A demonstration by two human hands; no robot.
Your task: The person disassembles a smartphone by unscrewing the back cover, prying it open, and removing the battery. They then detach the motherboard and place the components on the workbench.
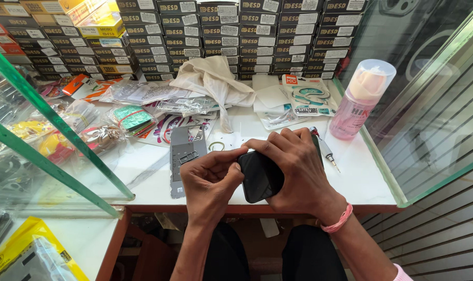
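A black smartphone is held between both hands just above the front edge of the white counter. My right hand wraps over its top and right side. My left hand grips its left edge, thumb pressed on the screen's corner. A grey metal phone frame lies flat on the counter just left of my left hand. A small screwdriver lies to the right of my right hand, partly hidden by it.
A pink spray bottle stands at the right by the glass wall. A white cloth bag, packets of phone parts and stacked black boxes fill the back. A glass panel with green edges rises on the left.
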